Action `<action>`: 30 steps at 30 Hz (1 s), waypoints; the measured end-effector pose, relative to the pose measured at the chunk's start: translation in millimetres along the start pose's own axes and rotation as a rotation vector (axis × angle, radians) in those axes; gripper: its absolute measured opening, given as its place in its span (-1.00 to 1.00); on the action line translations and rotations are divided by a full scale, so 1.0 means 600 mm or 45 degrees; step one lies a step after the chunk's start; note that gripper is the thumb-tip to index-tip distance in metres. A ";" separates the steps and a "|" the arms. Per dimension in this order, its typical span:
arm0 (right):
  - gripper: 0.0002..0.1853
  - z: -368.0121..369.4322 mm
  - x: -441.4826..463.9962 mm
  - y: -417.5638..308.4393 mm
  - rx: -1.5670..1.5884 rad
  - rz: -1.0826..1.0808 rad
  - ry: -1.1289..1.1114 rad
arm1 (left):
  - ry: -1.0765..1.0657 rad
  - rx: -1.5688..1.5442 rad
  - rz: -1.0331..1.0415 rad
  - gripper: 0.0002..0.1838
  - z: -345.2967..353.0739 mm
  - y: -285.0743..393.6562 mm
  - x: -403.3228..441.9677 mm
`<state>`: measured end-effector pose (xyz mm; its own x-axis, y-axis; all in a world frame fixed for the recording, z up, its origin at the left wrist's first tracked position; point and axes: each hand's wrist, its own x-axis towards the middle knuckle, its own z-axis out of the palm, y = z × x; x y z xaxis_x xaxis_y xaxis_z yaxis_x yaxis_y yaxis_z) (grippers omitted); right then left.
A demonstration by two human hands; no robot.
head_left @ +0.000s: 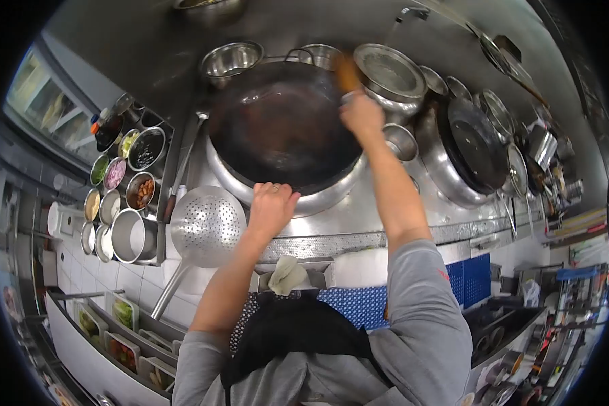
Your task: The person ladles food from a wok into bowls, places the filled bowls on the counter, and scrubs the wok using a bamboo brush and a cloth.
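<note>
A big dark wok (277, 128) sits tilted on a round metal burner ring, its inside stained reddish brown. My left hand (272, 206) is closed at the wok's near edge, with the fingers over the rim. Over the far right rim, my right hand (364, 120) grips a wok brush (346, 73) with orange-brown bristles, smeared by motion. A large perforated ladle (208, 227) lies left of my left forearm, its handle pointing toward me. A crumpled pale cloth (287, 275) rests on the counter's front edge between my arms.
Metal cups of toppings and seasonings (142, 193) stand at the left. Behind the wok are steel bowls (232, 59) and a strainer over a pot (390, 71). A second wok (477, 145) sits at the right, below a tap (413, 12). Food trays (122, 352) fill the lower left.
</note>
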<state>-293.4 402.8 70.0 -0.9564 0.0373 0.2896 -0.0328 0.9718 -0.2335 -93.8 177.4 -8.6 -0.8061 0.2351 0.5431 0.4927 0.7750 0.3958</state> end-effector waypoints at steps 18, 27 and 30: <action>-0.06 0.042 -0.448 0.095 0.877 0.471 0.123 | 0.061 -0.224 -0.116 -0.75 0.044 -0.022 -0.015; -0.48 0.032 -0.676 0.066 0.545 0.546 -0.280 | 0.132 -0.534 0.215 -0.66 0.054 0.149 0.042; -0.38 -0.029 -0.710 0.084 0.561 0.604 -0.247 | -0.074 -0.919 0.394 -0.68 0.086 0.259 0.022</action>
<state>117.7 439.7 -49.1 -0.9298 0.3543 -0.0998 0.3277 0.6734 -0.6627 -44.9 331.1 21.9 -0.6038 0.4239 0.6751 0.7723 0.1015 0.6271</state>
